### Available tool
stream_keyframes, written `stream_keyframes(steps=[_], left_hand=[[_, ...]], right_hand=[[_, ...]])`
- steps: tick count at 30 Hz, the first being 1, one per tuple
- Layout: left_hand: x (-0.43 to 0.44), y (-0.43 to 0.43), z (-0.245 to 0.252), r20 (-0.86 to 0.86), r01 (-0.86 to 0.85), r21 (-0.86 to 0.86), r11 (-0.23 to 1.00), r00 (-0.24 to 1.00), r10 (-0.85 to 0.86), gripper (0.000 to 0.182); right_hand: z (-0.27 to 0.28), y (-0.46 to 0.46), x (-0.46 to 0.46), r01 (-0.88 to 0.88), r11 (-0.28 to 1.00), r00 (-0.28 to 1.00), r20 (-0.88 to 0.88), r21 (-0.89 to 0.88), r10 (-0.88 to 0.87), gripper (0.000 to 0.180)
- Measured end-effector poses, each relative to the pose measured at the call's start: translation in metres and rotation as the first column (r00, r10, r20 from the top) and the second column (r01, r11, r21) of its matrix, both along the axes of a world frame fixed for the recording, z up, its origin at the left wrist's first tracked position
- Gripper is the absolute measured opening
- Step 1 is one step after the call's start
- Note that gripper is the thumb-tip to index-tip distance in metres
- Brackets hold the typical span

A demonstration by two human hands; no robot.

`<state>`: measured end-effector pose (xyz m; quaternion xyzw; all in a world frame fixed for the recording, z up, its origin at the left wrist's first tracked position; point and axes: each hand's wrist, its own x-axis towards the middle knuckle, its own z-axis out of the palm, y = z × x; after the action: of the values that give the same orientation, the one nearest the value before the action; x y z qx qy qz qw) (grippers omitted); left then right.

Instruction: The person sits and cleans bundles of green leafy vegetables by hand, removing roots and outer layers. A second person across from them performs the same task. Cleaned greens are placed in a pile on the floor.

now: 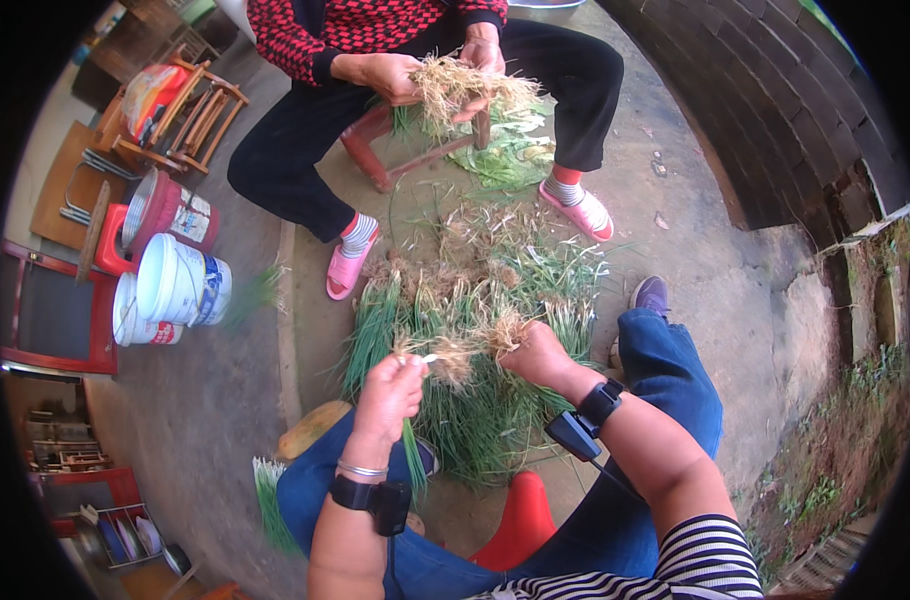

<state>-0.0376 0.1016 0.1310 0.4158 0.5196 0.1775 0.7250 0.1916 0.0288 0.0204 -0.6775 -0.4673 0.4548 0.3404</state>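
My left hand is closed on a few scallions. Their white ends and roots poke out at my fingertips, and the green leaves hang below the fist. My right hand is shut around a clump of scallion roots, to the right of the left hand; whatever stalks lie inside that fist are hidden. Below both hands a broad heap of scallions covers the ground, with several root ends facing away from me. Trimmed white stalks lie at its right side.
Opposite me a seated person holds a rooty bunch. Pale green leaves lie under that person's stool. White buckets stand left, near loose scallions. A cleaned bundle rests by my left knee. A red seat shows beneath me.
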Motion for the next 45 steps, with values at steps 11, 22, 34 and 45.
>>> stream_keyframes(steps=[11,22,34,45], left_hand=[[-0.003,-0.015,-0.029,0.090,0.028,-0.025,0.999,0.996,-0.026,0.023],[0.010,-0.067,-0.056,-0.142,0.182,0.551,0.814,0.982,-0.123,0.024],[-0.019,-0.101,-0.033,-0.399,0.596,0.400,0.696,0.797,-0.453,0.092],[-0.010,-0.100,-0.080,-0.429,0.451,0.532,0.717,0.873,-0.231,0.074]], right_hand=[[0.034,-0.006,-0.043,0.148,0.948,0.673,-0.674,-0.280,-0.305,0.019],[0.050,-0.042,-0.091,0.383,0.817,0.299,-0.779,-0.432,-0.552,0.007],[0.049,-0.092,-0.113,0.081,0.950,0.202,-0.929,-0.300,-0.311,0.034],[0.051,-0.074,-0.117,0.154,0.919,0.457,-0.799,-0.362,-0.391,0.053]])
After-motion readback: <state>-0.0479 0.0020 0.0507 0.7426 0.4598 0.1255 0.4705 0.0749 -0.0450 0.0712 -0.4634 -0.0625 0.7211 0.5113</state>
